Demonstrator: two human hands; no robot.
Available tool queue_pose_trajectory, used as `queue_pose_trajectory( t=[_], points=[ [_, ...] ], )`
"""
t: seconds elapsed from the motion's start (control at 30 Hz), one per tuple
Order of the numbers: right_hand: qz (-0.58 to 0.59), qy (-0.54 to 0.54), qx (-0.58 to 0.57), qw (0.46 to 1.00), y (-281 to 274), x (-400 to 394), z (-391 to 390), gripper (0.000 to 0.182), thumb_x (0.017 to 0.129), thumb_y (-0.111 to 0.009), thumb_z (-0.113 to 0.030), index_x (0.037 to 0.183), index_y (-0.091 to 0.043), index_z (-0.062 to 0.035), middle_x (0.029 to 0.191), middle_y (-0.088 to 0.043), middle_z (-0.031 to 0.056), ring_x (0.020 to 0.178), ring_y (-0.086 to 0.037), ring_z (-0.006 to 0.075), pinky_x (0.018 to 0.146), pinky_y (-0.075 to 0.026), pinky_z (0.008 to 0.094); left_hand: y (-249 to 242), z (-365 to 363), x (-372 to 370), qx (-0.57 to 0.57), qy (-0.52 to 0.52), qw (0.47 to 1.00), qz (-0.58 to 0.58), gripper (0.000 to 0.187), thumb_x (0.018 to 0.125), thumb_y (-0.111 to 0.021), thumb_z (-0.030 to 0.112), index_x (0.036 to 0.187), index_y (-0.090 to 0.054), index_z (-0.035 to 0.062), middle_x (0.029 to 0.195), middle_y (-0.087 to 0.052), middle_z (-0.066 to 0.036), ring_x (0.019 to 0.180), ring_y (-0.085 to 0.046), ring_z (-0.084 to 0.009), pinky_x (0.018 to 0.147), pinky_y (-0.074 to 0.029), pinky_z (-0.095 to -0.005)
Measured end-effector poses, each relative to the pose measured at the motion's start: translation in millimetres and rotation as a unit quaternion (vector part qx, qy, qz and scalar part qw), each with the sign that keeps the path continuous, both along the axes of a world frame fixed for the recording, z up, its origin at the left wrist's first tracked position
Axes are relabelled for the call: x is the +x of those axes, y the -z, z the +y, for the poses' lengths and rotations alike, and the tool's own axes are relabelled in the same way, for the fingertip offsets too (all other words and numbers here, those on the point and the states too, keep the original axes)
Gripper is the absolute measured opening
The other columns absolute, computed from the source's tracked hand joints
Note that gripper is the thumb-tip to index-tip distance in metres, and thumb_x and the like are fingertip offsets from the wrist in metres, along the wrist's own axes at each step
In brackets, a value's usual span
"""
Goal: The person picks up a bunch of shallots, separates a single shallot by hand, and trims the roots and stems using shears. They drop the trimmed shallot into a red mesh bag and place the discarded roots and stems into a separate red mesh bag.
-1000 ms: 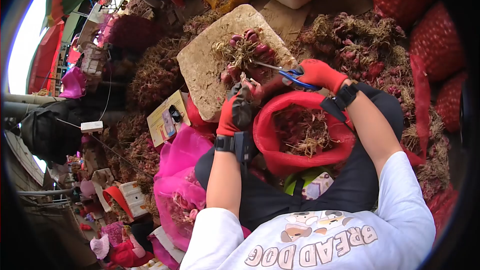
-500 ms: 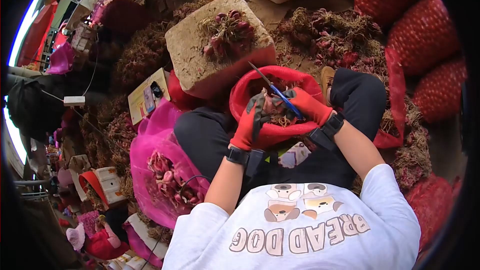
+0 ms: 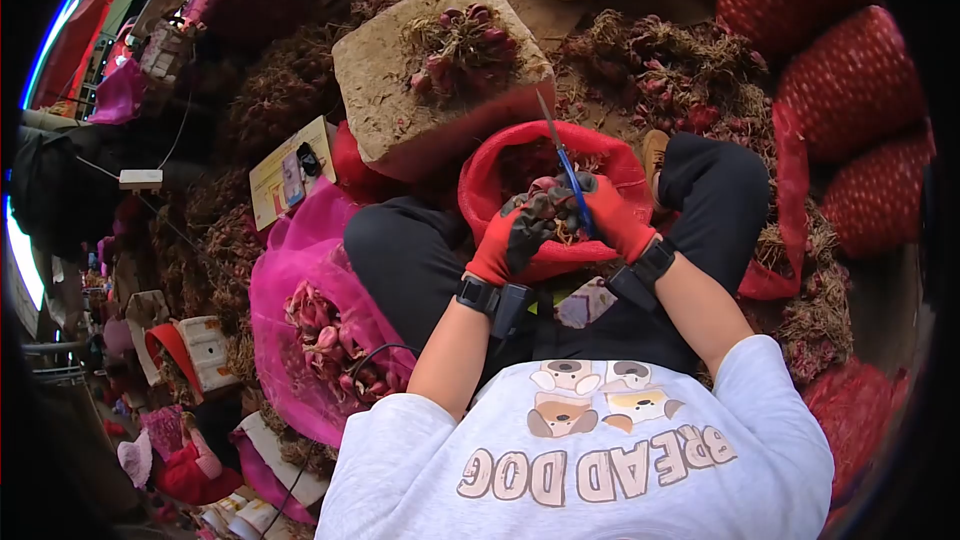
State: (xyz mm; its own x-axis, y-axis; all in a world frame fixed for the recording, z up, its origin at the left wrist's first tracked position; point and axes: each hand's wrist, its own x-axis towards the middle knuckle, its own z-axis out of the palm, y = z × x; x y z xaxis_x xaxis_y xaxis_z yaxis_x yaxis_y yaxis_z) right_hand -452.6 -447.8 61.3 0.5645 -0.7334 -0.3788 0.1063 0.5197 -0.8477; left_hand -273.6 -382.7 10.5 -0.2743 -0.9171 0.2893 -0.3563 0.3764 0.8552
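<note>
My left hand [image 3: 520, 232], in a red glove with dark fingertips, is closed around a small bunch of shallots [image 3: 543, 186]. My right hand [image 3: 612, 214], gloved the same way, grips blue-handled scissors [image 3: 570, 172] with the long blade pointing up and away. Both hands meet over an open red mesh sack [image 3: 482, 175] between my legs, and the fingers almost touch. Inside the sack, dry roots and shallots show partly, shaded by its rim. Part of what my left fingers hold is hidden.
A foam block [image 3: 375, 85] ahead bears a shallot bunch [image 3: 470, 50]. At my left stands a pink mesh bag [image 3: 275, 340] of shallots, near a phone [image 3: 293, 180] on a board. Shallot heaps [image 3: 670, 70] lie ahead; full red sacks [image 3: 845, 80] are stacked at right.
The scissors have swung more upright, and my right hand has turned with them. My left fingers have curled lower over the shallots. The view has shifted slightly.
</note>
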Motion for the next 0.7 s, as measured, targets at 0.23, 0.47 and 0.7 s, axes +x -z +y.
queue_pose_trajectory(
  t=[0.23, 0.47, 0.7],
  points=[
    [0.018, -0.096, -0.043, 0.994, 48.7, -6.9, -21.5, 0.027, 0.084, -0.061, -0.022, 0.104, -0.063, -0.0037, 0.079, -0.065, 0.0031, 0.061, -0.061, 0.0078, 0.050, -0.045, 0.0211, 9.0, -12.8, 0.3, -0.040, -0.074, 0.995, -0.051, 0.045, 0.083, -0.058, 0.008, 0.125, -0.042, 0.0001, 0.105, -0.056, -0.017, 0.097, -0.055, -0.0331, 0.086, -0.045, -0.0378],
    [0.262, -0.031, -0.370, 0.891, 6.5, -13.4, -18.0, 0.042, 0.080, -0.064, -0.039, 0.104, -0.061, -0.0052, 0.082, -0.064, 0.0078, 0.070, -0.063, 0.0232, 0.061, -0.048, 0.0333, 15.7, -2.9, 3.0, 0.153, -0.182, 0.965, 0.111, 0.037, 0.083, -0.062, 0.019, 0.113, -0.049, 0.0018, 0.094, -0.059, -0.012, 0.079, -0.058, -0.0281, 0.070, -0.048, -0.0329],
    [0.451, -0.092, -0.419, 0.782, -27.8, -55.9, 13.2, 0.044, 0.072, -0.068, -0.052, 0.088, -0.066, -0.0116, 0.076, -0.064, 0.0086, 0.071, -0.063, 0.0262, 0.062, -0.046, 0.0367, 9.9, -21.0, -5.3, 0.245, -0.329, 0.797, 0.444, 0.029, 0.096, -0.043, 0.037, 0.107, -0.056, 0.0137, 0.078, -0.054, 0.002, 0.056, -0.047, -0.0054, 0.045, -0.037, -0.0191]
  ],
)
